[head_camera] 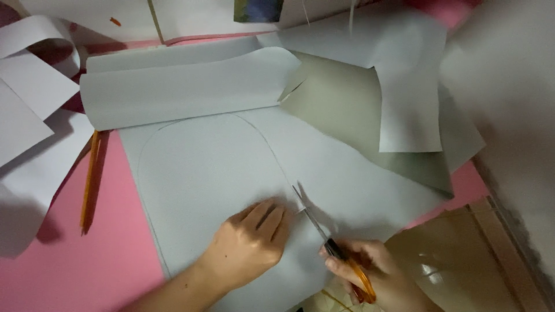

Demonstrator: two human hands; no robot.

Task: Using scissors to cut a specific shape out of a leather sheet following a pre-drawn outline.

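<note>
The large white paper sheet with a pencilled curved outline [231, 173] lies on the pink table surface [87, 266], pinned flat by the left hand [248, 242] with fingers together, while the right hand [376, 274] grips orange-handled scissors [329, 242], blades apparently slightly parted along the line, an orange pencil [89, 179] lying left.

Pink tabletop [69, 271] under grey paper sheets [219, 167], orange pencil [89, 179]

Dim, soft shadows, blurred right edge
</note>
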